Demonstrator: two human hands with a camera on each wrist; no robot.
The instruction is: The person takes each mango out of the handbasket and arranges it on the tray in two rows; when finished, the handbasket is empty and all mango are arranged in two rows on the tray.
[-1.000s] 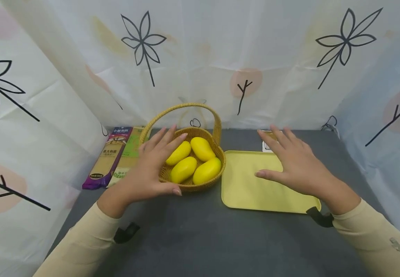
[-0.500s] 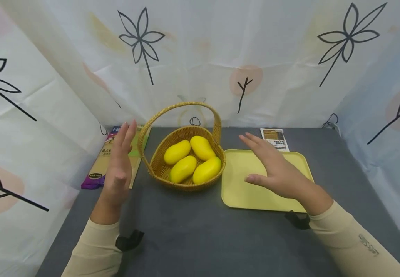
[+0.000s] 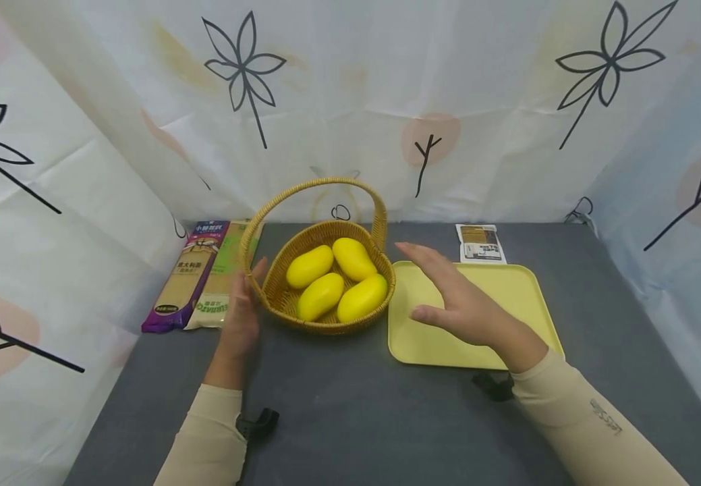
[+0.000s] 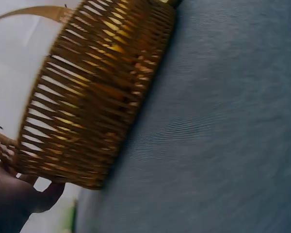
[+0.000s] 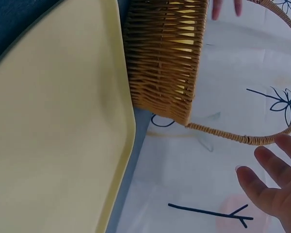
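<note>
A wicker basket (image 3: pixel 326 329) with a tall arched handle (image 3: pixel 326 181) stands on the dark table, holding several yellow mangoes (image 3: pixel 362 299). My left hand (image 3: pixel 243 320) is at the basket's left side, fingers extended along the wall and partly behind the handle's base. In the left wrist view the thumb of this hand (image 4: pixel 12 201) lies right at the basket's end (image 4: pixel 77 107). To the basket's right, my right hand (image 3: pixel 462 307) hovers over the yellow tray (image 3: pixel 447 354), palm turned toward the basket. Its fingers (image 5: pixel 254 184) are spread and hold nothing in the right wrist view.
Two flat food packs, one purple (image 3: pixel 186 277) and one green (image 3: pixel 213 293), lie left of the basket. Behind the tray is a small white and brown packet (image 3: pixel 481 244). A patterned curtain (image 3: pixel 350 88) encloses the table at the back and sides.
My left hand has swung left, then come back right to the basket's side. The right hand has moved left toward the basket. Basket, mangoes and tray stay in place.
</note>
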